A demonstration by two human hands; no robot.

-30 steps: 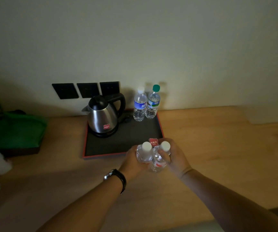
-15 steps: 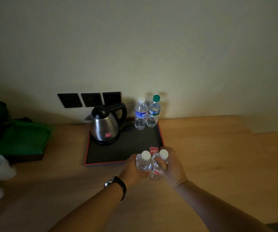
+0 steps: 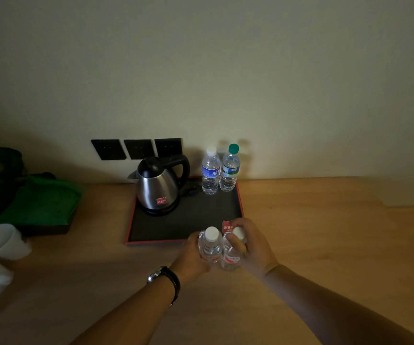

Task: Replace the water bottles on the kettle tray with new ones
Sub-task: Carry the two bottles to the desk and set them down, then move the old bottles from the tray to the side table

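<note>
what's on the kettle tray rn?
On the tray: kettle back left, blue-label bottle and green-cap bottle upright at the back right, a small red card at the front. Hands cover the front right corner.

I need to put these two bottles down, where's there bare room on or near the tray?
Free: the tray floor between the kettle, the blue-label bottle and green-cap bottle, and its front rim; also the wooden counter right of it. Crowded: the tray's back edge.
</note>
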